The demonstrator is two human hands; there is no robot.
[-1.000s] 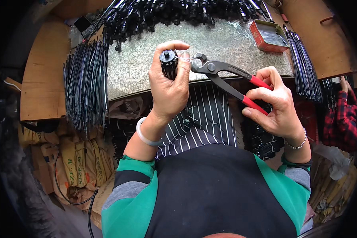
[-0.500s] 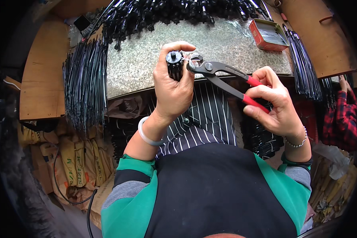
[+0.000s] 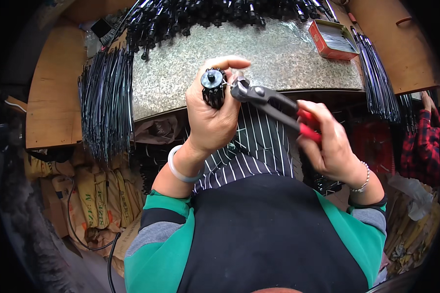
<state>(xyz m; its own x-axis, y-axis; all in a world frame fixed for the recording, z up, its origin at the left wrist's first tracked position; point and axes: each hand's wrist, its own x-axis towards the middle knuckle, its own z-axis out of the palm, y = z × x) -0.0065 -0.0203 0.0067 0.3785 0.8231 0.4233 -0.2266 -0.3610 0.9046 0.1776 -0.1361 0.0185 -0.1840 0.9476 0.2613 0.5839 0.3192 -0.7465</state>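
My pliers (image 3: 260,93) are dark grey with red grips (image 3: 310,133); the cylindrical piece (image 3: 213,87) is black with a bluish-grey top (image 3: 211,77). My sleeves (image 3: 161,239) are green, grey and black, my striped cloth (image 3: 244,161) dark and white, my table (image 3: 166,73) speckled grey, my bangle (image 3: 172,162) white.

The pincers (image 3: 271,101) are matt metal with plastic-looking handles (image 3: 310,133); the tin (image 3: 344,53) is glossy metal, the board (image 3: 56,97) smooth wood, the sleeves (image 3: 156,261) matt cloth.

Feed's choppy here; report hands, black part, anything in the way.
Left hand gripping black part. Right hand gripping red-handled pincers, head at white strand. Red tin apart from hands.
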